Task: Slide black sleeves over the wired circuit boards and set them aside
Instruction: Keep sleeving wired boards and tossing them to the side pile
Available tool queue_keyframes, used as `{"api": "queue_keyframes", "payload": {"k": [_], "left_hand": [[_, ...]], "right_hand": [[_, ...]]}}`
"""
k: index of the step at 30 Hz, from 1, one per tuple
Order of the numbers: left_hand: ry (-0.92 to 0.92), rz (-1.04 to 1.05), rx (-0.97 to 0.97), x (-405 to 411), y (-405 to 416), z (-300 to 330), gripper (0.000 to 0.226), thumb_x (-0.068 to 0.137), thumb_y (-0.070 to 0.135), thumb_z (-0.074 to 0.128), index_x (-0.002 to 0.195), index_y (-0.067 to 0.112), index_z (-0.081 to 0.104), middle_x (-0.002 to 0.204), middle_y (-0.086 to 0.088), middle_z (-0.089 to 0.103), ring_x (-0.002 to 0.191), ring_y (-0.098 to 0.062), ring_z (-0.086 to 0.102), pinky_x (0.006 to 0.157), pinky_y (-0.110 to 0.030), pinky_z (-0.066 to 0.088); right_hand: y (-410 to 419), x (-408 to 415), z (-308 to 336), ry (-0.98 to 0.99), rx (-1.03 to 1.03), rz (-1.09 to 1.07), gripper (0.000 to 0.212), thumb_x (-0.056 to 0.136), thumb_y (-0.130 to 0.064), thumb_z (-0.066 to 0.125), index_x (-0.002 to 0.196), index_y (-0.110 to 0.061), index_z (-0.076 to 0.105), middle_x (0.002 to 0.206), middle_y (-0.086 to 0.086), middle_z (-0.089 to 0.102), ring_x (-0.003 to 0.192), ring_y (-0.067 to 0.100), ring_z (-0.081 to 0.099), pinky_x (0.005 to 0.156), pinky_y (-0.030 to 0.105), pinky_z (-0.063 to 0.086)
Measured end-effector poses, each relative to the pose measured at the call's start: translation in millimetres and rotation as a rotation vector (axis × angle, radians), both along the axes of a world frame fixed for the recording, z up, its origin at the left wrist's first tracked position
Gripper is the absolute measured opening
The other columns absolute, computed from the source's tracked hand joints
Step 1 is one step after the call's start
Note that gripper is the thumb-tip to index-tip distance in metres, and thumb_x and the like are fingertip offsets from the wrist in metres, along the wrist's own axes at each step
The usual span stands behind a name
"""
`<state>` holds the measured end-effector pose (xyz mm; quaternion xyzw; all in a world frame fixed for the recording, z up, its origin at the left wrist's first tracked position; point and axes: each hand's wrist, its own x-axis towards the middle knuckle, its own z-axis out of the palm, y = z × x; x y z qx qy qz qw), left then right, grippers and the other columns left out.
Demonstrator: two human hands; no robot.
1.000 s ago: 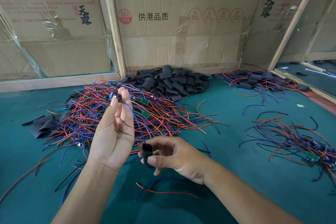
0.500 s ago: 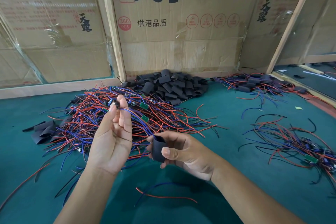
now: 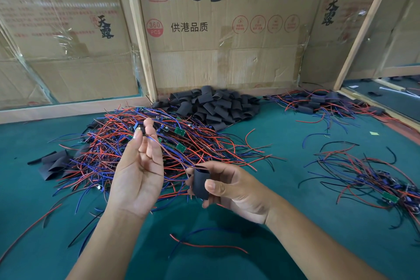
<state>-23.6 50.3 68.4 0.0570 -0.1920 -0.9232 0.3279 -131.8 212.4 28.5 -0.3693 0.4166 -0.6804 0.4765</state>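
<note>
My left hand [image 3: 138, 170] is raised palm-up over the green mat and pinches a small wired circuit board [image 3: 141, 130] at its fingertips. Its wires run down toward my right hand [image 3: 229, 186]. That hand holds a black sleeve [image 3: 200, 184] upright between thumb and fingers, and the wire ends enter the sleeve's open top. Behind them lies a big tangle of red and blue wired boards [image 3: 181, 143]. A heap of black sleeves [image 3: 211, 107] sits against the cardboard wall.
Sleeved boards with wires [image 3: 318, 103] lie at the back right. Another wire tangle [image 3: 375, 179] spreads at the right. A few flat sleeves [image 3: 53, 165] lie at the left. Loose red and blue wires [image 3: 204, 244] cross the mat near me. Cardboard walls [image 3: 227, 30] close the back.
My right hand lifted the sleeve up and turned it upright, bringing it to the wire ends hanging from my left hand. The left hand stayed almost still.
</note>
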Motion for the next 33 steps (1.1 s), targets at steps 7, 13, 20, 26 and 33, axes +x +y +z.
{"api": "queue_keyframes", "payload": {"k": [7, 13, 20, 26, 33], "left_hand": [[-0.008, 0.007, 0.017, -1.3, -0.1, 0.8, 0.058, 0.089, 0.019, 0.062, 0.142, 0.0, 0.048, 0.107, 0.003, 0.073, 0.091, 0.001, 0.069, 0.078, -0.01, 0.054], [-0.008, -0.01, -0.095, -1.5, -2.6, -1.2, 0.036, 0.091, 0.021, 0.06, 0.125, 0.01, 0.056, 0.111, 0.007, 0.069, 0.088, 0.001, 0.066, 0.078, -0.009, 0.052], [-0.052, 0.02, -0.312, -2.1, -2.4, -2.9, 0.024, 0.092, 0.027, 0.06, 0.114, 0.02, 0.066, 0.112, 0.012, 0.065, 0.082, -0.002, 0.062, 0.076, -0.015, 0.052], [-0.115, -0.017, -0.554, -4.9, 7.5, -2.4, 0.042, 0.087, 0.025, 0.065, 0.128, 0.019, 0.058, 0.112, 0.009, 0.066, 0.091, -0.008, 0.064, 0.08, -0.023, 0.055], [-0.161, -0.026, -0.636, -6.5, 18.4, -5.0, 0.034, 0.073, 0.02, 0.073, 0.106, 0.018, 0.063, 0.116, -0.005, 0.072, 0.103, -0.019, 0.07, 0.087, -0.031, 0.056]], "right_hand": [[0.5, -1.2, -1.1, 0.003, 0.008, 0.004, 0.06, 0.081, -0.034, 0.078, 0.131, -0.006, 0.058, 0.119, 0.009, 0.067, 0.107, 0.025, 0.065, 0.074, 0.025, 0.054], [1.4, -1.6, 0.3, 0.125, 0.047, -0.069, 0.05, 0.083, -0.023, 0.075, 0.127, -0.004, 0.061, 0.111, 0.009, 0.067, 0.093, 0.021, 0.063, 0.073, 0.028, 0.049], [0.9, -2.3, -0.1, 0.331, 0.113, -0.221, 0.037, 0.079, -0.012, 0.076, 0.115, -0.005, 0.069, 0.1, 0.004, 0.069, 0.089, 0.014, 0.06, 0.08, 0.026, 0.052], [-1.8, -4.1, 0.1, 0.447, 0.024, -0.337, 0.024, 0.078, -0.024, 0.082, 0.1, -0.026, 0.075, 0.089, -0.009, 0.069, 0.082, 0.008, 0.061, 0.077, 0.019, 0.049], [11.3, -21.9, 6.3, 0.802, 0.093, -0.682, 0.038, 0.073, -0.057, 0.079, 0.107, -0.042, 0.068, 0.094, -0.013, 0.071, 0.088, 0.008, 0.067, 0.082, 0.019, 0.051]]}}
